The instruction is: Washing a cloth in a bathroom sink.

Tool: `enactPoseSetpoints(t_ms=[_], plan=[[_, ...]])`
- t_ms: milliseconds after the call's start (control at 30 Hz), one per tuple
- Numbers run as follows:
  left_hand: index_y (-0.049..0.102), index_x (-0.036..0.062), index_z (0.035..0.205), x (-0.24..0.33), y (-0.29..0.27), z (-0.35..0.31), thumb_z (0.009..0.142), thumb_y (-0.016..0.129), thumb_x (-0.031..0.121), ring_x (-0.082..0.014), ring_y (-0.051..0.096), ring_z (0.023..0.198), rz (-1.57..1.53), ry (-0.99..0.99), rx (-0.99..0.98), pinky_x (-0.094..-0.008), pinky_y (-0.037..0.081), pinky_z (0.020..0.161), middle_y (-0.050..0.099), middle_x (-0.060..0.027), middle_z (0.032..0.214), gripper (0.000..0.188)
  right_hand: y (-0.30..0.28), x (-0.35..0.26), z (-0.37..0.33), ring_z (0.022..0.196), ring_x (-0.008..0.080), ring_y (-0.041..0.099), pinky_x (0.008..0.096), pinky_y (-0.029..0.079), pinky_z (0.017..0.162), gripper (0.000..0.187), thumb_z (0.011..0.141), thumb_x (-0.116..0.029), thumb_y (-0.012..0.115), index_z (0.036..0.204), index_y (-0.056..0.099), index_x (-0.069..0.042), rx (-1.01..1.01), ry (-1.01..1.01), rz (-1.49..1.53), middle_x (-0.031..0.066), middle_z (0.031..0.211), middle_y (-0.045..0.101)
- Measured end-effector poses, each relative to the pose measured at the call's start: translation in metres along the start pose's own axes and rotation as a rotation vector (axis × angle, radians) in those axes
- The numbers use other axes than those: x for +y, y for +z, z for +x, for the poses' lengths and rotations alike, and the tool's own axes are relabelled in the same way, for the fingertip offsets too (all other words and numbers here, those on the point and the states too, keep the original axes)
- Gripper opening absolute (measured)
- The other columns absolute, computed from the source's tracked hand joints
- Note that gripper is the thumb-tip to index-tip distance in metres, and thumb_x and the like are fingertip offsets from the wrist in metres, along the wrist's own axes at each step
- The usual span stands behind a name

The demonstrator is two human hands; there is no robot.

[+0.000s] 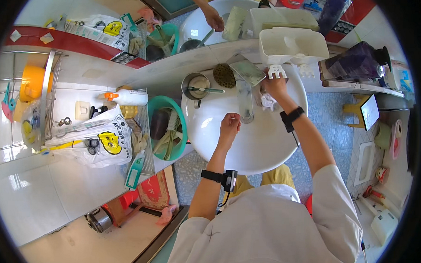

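Remote watch: my left hand is hovering above the white basin, fingers curling; whether they're meeting, I cannot tell. My right hand is poising near a crumpled white wad beside the faucet, grip unclear.

A crumpled white wad, its material too small to tell, lay right of centre in the upper half of the frame, bunched and creased. Just left of it, a shiny tap pointed its long spout toward the lower edge. Both showed against the glossy, rounded white sink in the upper middle.
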State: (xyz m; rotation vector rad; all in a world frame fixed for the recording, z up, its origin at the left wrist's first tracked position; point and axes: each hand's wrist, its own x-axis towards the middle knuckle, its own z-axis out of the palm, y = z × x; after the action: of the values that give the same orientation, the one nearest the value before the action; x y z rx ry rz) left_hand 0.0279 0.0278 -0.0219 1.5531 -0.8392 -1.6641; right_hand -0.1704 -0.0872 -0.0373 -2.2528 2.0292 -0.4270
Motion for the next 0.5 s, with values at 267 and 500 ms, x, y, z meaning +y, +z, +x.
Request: enactPoseSetpoints(t_ms=[267, 500], plan=[[0.049, 0.0051, 0.086, 0.001, -0.004, -0.004, 0.085, 0.049, 0.015, -0.0055, 0.040, 0.048, 0.027, 0.006, 0.016, -0.0186, 0.032, 0.044, 0.047, 0.0001, 0.062, 0.010, 0.013, -0.030, 0.035, 0.074, 0.0322, 0.054, 0.0388, 0.043, 0.068, 0.018, 0.079, -0.019, 0.046, 0.085, 0.057, -0.007, 0.062, 0.141, 0.524, 0.0143, 0.081, 0.058], [0.047, 0.0056, 0.081, -0.001, 0.016, 0.002, 0.082, 0.049, 0.012, -0.0056, 0.042, 0.049, 0.002, -0.007, -0.027, -0.0192, 0.033, 0.044, 0.047, -0.0001, 0.061, 0.007, 0.048, -0.011, 0.010, 0.078, 0.0322, 0.054, 0.0387, 0.045, 0.068, 0.013, 0.073, -0.011, 0.051, 0.084, 0.058, -0.010, 0.357, -0.208, 0.163, 0.0113, 0.080, 0.055]])
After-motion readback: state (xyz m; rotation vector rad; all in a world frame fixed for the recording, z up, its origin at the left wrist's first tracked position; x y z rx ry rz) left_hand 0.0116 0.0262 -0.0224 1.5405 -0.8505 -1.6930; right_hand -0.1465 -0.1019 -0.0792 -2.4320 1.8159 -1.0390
